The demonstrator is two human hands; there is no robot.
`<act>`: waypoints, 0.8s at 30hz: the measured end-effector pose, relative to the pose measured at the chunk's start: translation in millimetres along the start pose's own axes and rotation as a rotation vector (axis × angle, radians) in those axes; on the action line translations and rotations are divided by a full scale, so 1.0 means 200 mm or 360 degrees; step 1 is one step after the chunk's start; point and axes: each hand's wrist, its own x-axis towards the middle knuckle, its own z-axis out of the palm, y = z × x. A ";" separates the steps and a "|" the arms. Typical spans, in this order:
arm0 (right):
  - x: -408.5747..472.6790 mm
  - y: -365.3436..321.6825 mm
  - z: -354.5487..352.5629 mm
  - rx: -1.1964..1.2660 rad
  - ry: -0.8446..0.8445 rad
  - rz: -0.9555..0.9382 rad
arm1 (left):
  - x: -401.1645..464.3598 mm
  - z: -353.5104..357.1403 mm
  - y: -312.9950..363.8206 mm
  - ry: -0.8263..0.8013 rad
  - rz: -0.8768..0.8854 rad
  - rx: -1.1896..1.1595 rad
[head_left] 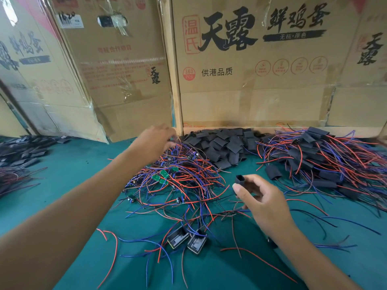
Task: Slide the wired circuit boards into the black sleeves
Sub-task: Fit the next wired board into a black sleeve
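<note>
A tangled heap of small green circuit boards (163, 174) with red and blue wires lies in the middle of the green table. My left hand (155, 141) reaches over the far top of that heap, fingers down among the wires; whether it holds anything is hidden. My right hand (259, 197) hovers to the right of the heap and pinches one black sleeve (240, 179), its square mouth facing up. A pile of empty black sleeves (226, 145) rests against the cardboard behind.
Sleeved boards with trailing wires are heaped at the right (318, 155). Two black plastic housings (187, 239) lie near the front among loose wires. Cardboard boxes (251, 80) wall the back. More sleeves and wires lie at the far left (21, 151).
</note>
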 end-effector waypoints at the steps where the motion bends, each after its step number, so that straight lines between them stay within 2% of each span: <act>1: 0.01 0.01 -0.01 0.0008 0.0017 0.0017 | -0.03 -0.05 0.01 0.0080 -0.0063 -0.0129; 4: 0.03 0.03 -0.03 -0.0023 0.0057 0.0022 | -0.13 -0.16 0.07 0.0409 -0.0108 -0.0331; 8: 0.05 0.05 -0.07 -0.0117 0.0117 0.0016 | -0.31 -0.21 0.20 0.0726 0.0021 -0.0552; 15: 0.09 0.06 -0.17 -0.0562 0.0115 -0.0295 | -0.48 0.03 0.32 0.0858 -0.0001 -0.0897; 24: 0.06 0.04 -0.12 -0.0559 -0.0069 -0.0447 | -0.53 0.12 0.29 0.0993 -0.0030 -0.0951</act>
